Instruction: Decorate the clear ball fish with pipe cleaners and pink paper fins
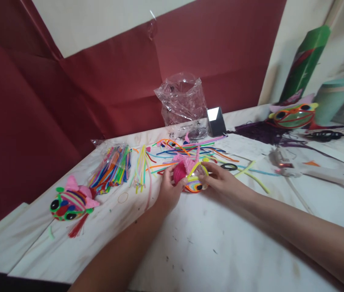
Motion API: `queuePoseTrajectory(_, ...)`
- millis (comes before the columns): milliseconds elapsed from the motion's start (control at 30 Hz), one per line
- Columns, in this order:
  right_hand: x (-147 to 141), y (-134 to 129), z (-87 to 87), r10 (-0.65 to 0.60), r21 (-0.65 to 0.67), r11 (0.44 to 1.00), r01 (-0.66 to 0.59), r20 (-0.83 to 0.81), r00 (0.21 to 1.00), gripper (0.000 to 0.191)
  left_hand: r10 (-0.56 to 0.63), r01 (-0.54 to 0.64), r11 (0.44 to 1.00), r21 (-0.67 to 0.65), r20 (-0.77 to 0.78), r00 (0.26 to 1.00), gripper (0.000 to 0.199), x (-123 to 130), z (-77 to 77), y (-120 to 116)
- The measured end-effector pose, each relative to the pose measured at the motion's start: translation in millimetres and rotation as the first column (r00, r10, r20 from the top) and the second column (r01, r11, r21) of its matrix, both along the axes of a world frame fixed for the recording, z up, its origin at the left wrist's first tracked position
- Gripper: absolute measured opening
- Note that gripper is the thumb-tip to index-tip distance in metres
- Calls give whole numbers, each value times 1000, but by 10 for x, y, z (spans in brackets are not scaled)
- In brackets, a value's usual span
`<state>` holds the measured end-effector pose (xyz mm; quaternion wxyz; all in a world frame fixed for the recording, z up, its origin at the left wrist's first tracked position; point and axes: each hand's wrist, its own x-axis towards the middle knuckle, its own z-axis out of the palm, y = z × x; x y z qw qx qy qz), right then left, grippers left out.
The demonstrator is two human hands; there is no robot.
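Note:
Near the middle of the white table, my left hand (172, 185) grips the left, pink side of a pipe-cleaner fish (193, 185). Pink fins stand up from it, and a yellow-edged eye with orange and purple rings faces down toward me. My right hand (217, 178) holds its right side, fingers at the yellow outline over a clear part. Behind the fish lie loose coloured pipe cleaners (165, 154). A bundle of them (118, 168) in clear plastic lies to the left, beside a smaller pale bundle (141, 168).
Another colourful fish (70, 202) with a red tassel sits at far left. A glue gun (299, 166) lies at right, near black scissors (229, 166). Behind are a dark box (216, 121), a plastic bag (184, 101), a third fish (293, 115) and a green cup (334, 101).

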<state>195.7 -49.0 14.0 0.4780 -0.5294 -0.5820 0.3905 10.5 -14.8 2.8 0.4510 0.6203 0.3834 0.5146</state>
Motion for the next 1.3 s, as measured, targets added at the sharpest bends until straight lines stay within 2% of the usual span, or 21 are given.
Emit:
queuePoseTrajectory(133, 20, 51, -93, -16, 27, 1000, 15, 23, 1000, 64, -2, 2, 1000, -12, 12, 1000, 50, -10, -25, 14)
queuePoseTrajectory(300, 61, 98, -155, -20, 64, 998, 16, 63, 998, 59, -1, 1, 1000, -18, 34, 999, 51, -22, -36, 22)
queuePoseTrajectory(533, 70, 74, -81, -21, 88, 996, 12, 105, 994, 47, -61, 62, 998, -33, 21, 998, 51, -25, 31, 24)
queuePoseTrajectory(667, 104, 55, -22, -22, 102, 995, 8, 139, 990, 44, -52, 53, 998, -36, 10, 999, 52, -7, 64, -2)
queuePoseTrajectory(833, 196, 34, 83, 82, 93, 991, -101, 191, 978, 54, -23, 23, 999, -25, -7, 1000, 52, 2, 89, -27)
queuePoseTrajectory(900, 216, 36, 98, 87, 104, 988, -110, 204, 975, 55, -6, 5, 999, -34, -21, 1000, 52, 1, 109, -34)
queuePoseTrajectory(1167, 160, 44, 44, -11, 134, 991, -21, 233, 972, 40, -28, 29, 1000, 4, -60, 998, 53, -41, 95, 5)
queuePoseTrajectory(1300, 140, 20, 67, -38, 126, 992, 6, 253, 967, 42, -36, 37, 999, 6, -58, 998, 54, -41, 74, 12)
